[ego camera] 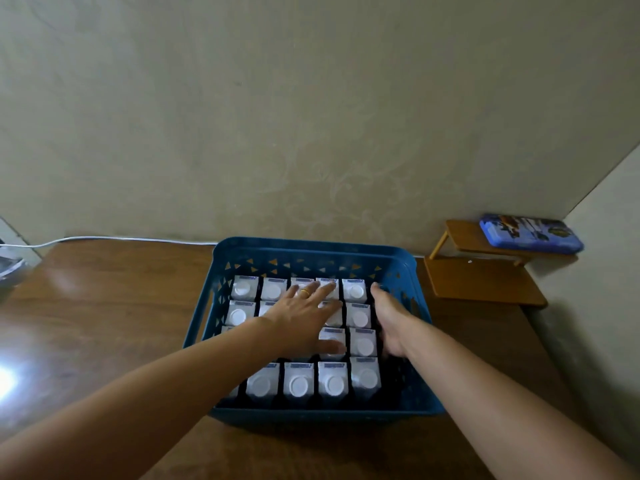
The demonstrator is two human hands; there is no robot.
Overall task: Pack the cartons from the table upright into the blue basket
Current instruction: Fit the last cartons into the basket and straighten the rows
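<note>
The blue basket (311, 252) stands on the wooden table (114, 306) against the wall. Several white cartons (298, 383) with round white caps stand upright in rows inside it. My left hand (304, 315), with a gold ring on one finger, lies flat with spread fingers on top of the middle cartons. My right hand (389, 318) is inside the basket along the right-hand column of cartons, between them and the right wall, fingers straight and pointing away from me. Neither hand holds a carton.
A small wooden stand (485, 278) sits at the back right, with a blue tin case (530, 233) on its upper shelf. A white cable (104, 239) runs along the wall behind the table. A grey object (10, 268) shows at the left edge.
</note>
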